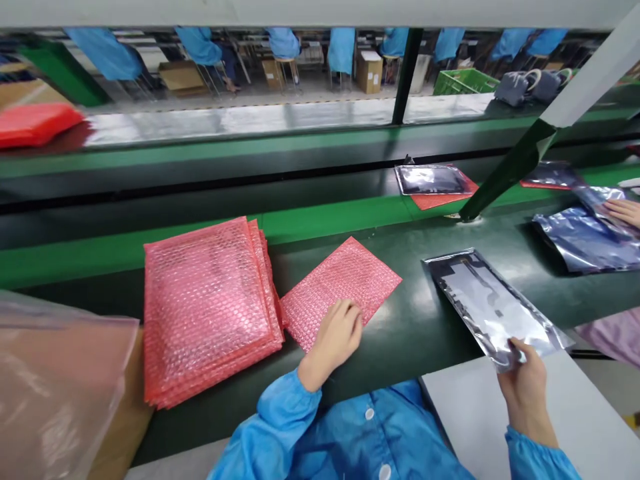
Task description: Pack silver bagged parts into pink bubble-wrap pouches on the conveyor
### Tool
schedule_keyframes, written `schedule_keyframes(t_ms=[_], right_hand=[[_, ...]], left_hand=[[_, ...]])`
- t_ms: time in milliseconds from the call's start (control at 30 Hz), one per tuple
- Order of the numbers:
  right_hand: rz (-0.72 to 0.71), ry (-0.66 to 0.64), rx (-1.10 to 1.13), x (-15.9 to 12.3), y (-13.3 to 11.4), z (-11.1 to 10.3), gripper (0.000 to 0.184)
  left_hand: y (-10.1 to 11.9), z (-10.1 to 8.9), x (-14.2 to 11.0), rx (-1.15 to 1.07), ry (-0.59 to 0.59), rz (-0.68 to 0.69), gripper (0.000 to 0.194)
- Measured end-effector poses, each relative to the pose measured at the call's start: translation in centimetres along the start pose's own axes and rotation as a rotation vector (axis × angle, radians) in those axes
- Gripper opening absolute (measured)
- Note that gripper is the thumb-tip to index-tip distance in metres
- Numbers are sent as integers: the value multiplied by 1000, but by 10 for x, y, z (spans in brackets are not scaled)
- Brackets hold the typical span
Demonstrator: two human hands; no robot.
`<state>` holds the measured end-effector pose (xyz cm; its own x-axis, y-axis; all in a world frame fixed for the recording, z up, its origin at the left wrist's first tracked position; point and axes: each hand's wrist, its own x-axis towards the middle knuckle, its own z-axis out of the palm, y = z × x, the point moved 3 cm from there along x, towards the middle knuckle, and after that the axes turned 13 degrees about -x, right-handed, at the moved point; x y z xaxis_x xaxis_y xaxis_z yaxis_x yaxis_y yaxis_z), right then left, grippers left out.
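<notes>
The dark green bench point(410, 333) runs across the view from 9 o'clock to 3 o'clock, with a conveyor lane behind it. At about 8 o'clock on it lies a stack of pink bubble-wrap bags point(207, 303), squared up and several bags deep. Just beside the stack, toward the centre, a single pink bubble bag point(350, 280) lies flat and turned diagonally, one corner touching the stack's edge. At 4 o'clock a silver foil pouch point(487, 303) rests on the bench with its near end lifted off the bench edge.

The left hand point(336, 337) lies on the near corner of the single bubble bag, fingers point(350, 315) curled loosely and pressing down on it rather than closed around it. The right hand point(525, 387) pinches the near end of the foil pouch between thumb and fingers.

The bubble bag looks light, soft and floppy; it would likely bend if lifted by one corner, so the open edge is the better hold. The pouch looks slick and thin, with something flat and stiff inside; gripping an end seam seems safest.

At 2 o'clock another person's hand point(623, 212) rests on more foil pouches point(585, 240).
</notes>
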<state>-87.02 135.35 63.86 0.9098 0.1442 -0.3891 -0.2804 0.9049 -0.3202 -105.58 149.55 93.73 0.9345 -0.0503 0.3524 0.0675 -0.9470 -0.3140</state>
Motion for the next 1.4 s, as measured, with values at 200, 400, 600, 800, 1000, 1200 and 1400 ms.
schedule_keyframes(t_ms=[200, 400, 600, 800, 1000, 1200, 1400], right_hand=[[8, -120, 46, -7, 6, 14, 23], [-25, -134, 10, -20, 6, 41, 33], [28, -101, 44, -28, 12, 27, 28], [50, -48, 15, -38, 26, 20, 32], [45, -90, -48, -42, 10, 26, 36], [250, -158, -272, -35, 5, -17, 26], [415, -333, -516, -52, -4, -31, 40]], left_hand=[[-11, -33, -22, 76, 72, 39, 35], [16, -13, 36, 110, 68, -56, 43], [4, -15, 37, -89, 225, -56, 29], [-2, -7, -2, 26, 20, 44, 25], [-10, -8, 10, -63, 25, -62, 26], [-6, -18, 16, -114, 39, -139, 27], [-4, -20, 21, -193, 80, -280, 22]])
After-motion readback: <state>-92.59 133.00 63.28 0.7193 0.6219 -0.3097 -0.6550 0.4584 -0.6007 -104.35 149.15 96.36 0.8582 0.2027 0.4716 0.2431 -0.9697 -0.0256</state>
